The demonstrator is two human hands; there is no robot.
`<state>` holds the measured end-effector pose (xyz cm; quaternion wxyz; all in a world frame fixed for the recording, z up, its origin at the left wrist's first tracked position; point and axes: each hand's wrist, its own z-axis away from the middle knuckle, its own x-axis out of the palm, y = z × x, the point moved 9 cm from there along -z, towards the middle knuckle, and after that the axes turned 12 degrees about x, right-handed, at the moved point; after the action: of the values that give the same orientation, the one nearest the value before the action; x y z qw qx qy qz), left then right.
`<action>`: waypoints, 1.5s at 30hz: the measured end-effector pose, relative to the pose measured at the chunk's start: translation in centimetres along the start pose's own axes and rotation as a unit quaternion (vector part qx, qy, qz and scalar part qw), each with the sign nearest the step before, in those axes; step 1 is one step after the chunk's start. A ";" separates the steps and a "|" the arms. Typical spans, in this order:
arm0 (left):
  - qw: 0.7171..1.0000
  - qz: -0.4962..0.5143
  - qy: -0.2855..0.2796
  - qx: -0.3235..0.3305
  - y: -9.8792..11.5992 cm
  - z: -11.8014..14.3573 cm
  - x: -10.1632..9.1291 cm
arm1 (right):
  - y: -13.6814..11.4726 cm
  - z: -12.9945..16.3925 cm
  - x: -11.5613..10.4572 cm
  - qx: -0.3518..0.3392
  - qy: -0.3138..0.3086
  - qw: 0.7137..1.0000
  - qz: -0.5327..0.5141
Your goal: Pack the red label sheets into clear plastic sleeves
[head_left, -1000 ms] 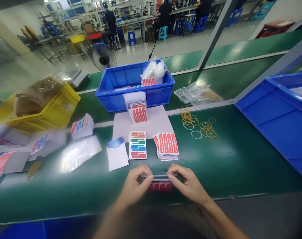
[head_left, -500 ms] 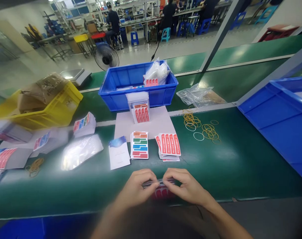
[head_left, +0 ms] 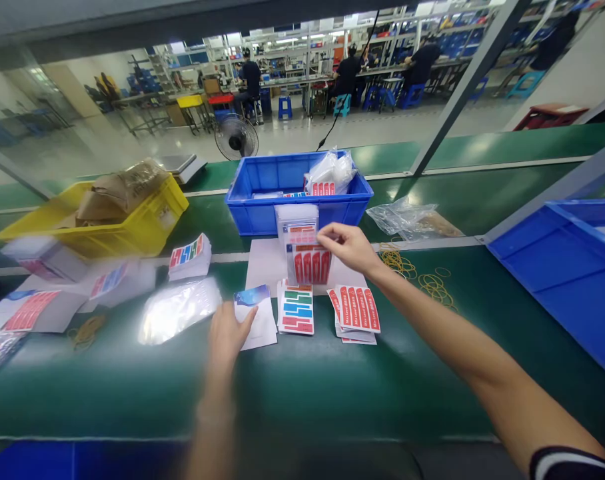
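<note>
My right hand [head_left: 350, 248] pinches the upper corner of a clear plastic packet [head_left: 310, 265] of red sticker cards. The packet stands upright in front of a stack of similar filled packets [head_left: 296, 217]. My left hand [head_left: 227, 330], slightly blurred, has thumb and fingers apart at the left edge of a white leaflet [head_left: 260, 327] with a blue top. Beside it lies a pile of clear plastic bags [head_left: 177, 310]. Nearer the middle are a stack of multicoloured sticker cards [head_left: 296, 308] and a fanned stack of red sticker cards [head_left: 357, 310].
A blue bin [head_left: 297, 215] stands behind the packets, a yellow bin [head_left: 147, 227] at left, another blue bin [head_left: 572, 267] at right. Rubber bands [head_left: 435, 288] lie right of my hand's packet. More sticker cards [head_left: 190, 259] sit at left. Several people work in the background.
My hands have parted from the packet held low at the front. The right hand has carried a packet forward to the stack; the left hand has moved left to the leaflet. The view has tilted up.
</note>
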<state>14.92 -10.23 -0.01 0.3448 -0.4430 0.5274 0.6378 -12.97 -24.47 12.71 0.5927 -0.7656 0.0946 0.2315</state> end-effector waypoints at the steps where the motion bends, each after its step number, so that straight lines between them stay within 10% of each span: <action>1: 0.999 -0.025 -0.029 -0.030 -1.1 0.0 0.7 | 0.4 -1.8 -0.1 -0.009 0.016 1.000 0.024; 6: 0.990 -0.018 -0.111 -0.085 -3.5 -0.1 2.9 | 1.1 -4.1 1.3 -0.065 0.092 0.974 0.197; 11: 0.991 0.036 -0.098 -0.080 -4.6 -0.9 3.3 | 1.2 4.8 9.6 -0.132 -0.083 0.945 0.288; 16: 0.995 0.076 -0.019 -0.062 -5.3 -1.1 1.7 | 4.5 13.1 16.0 -0.107 -0.211 0.885 0.401; 23: 0.960 0.237 0.134 -0.069 -5.8 -0.7 -0.9 | 5.1 14.4 15.6 -0.113 -0.188 0.896 0.386; 25: 0.907 0.374 0.170 -0.096 -6.0 -0.5 -0.7 | 5.0 14.0 14.9 -0.090 -0.195 0.910 0.356; 29: 0.667 0.709 0.170 -0.154 -5.1 -0.4 1.1 | 4.7 11.9 13.5 -0.041 -0.175 0.924 0.338; 33: 0.573 0.801 0.089 -0.150 -2.9 -0.5 1.8 | 4.3 8.0 12.5 -0.006 -0.107 0.906 0.410; 45: 0.643 0.738 0.146 -0.143 -3.5 -0.5 2.6 | 6.2 7.0 13.7 0.015 -0.106 0.869 0.483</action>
<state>17.25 -10.06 -3.76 -0.3898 -0.0381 0.6249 0.6753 -5.33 -17.80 -0.40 0.4247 -0.5866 0.3924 0.5670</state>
